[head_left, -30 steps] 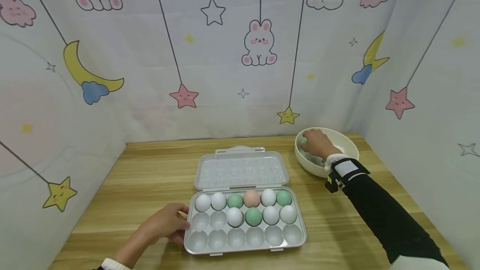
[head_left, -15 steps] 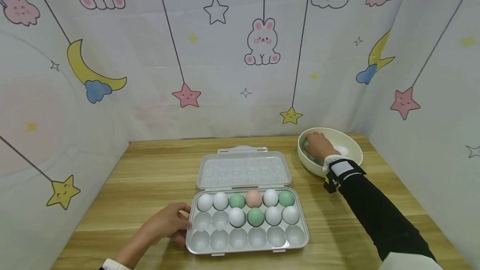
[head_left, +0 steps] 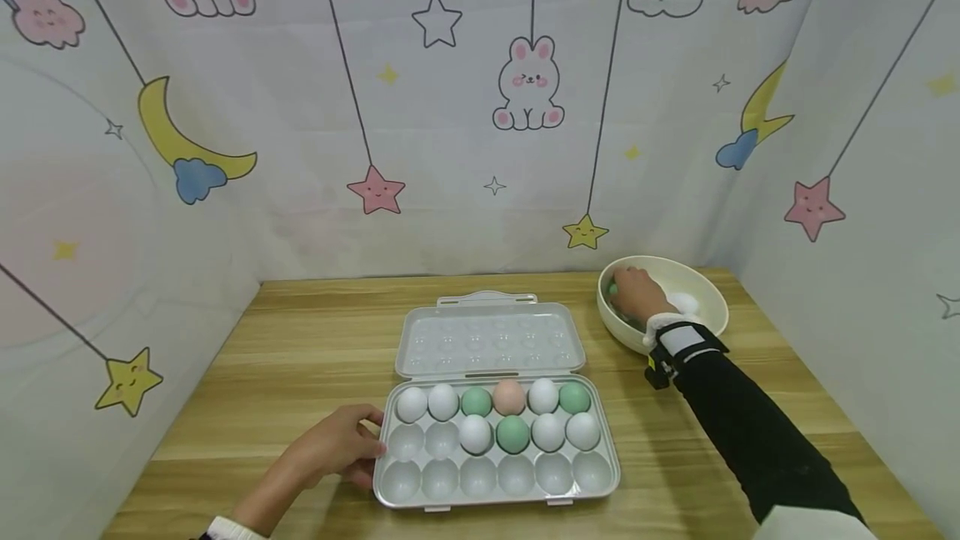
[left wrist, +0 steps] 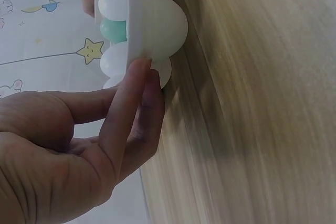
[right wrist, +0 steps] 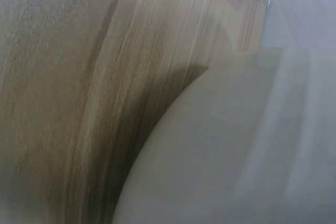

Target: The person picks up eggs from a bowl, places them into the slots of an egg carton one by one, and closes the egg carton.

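Observation:
A grey plastic egg box [head_left: 457,498] lies on the table with its lid [head_left: 491,340] folded back. White, green and one peach egg [head_left: 508,397] fill its back row and part of the middle row; the front row's cups are bare. At the box's left end, my left hand [head_left: 337,444] pinches the rim, fingertips on its outer edge in the left wrist view. My right hand [head_left: 640,296] reaches into a cream bowl [head_left: 693,290], its fingers curled at a green egg [head_left: 612,291] that is mostly hidden. A white egg [head_left: 683,302] lies beside that hand.
The bowl stands at the table's back right, its outer wall filling much of the right wrist view. A white curtain [head_left: 450,132] printed with rabbits and stars encloses the wooden table [head_left: 315,340] at the back and sides.
In the bowl my right hand's fingers have drawn in around the green egg, and the white egg beside it has come into sight. The left hand stays at the egg box.

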`<state>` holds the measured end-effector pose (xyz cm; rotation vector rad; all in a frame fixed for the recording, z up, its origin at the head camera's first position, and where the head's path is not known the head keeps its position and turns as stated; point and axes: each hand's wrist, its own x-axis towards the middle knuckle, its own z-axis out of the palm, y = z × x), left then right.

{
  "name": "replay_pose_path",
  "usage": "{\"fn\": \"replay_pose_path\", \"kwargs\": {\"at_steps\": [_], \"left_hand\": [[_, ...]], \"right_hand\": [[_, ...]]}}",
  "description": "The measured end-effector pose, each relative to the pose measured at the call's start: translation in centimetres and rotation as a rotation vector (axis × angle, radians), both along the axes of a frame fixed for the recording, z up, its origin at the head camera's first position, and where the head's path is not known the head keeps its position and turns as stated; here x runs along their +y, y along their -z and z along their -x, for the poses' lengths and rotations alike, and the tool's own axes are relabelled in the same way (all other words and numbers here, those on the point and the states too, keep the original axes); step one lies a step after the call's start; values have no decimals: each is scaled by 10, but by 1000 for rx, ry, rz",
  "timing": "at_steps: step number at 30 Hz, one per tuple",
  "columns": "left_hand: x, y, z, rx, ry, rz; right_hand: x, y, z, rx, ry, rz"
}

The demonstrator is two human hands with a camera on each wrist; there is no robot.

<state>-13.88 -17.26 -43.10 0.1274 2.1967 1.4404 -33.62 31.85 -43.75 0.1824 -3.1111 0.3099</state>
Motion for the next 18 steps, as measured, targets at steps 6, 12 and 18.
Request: {"fn": "replay_pose_path", "kwargs": {"at_steps": [6, 12, 18], "left_hand": [[1, 0, 0, -2, 5, 4], [1, 0, 0, 2, 2, 14], [1, -1, 0, 12, 16, 5]], "right_hand": [[2, 0, -5, 37, -3, 65], [3, -5, -7, 99, -27, 129], [4, -16, -13, 145, -42, 181]]}}
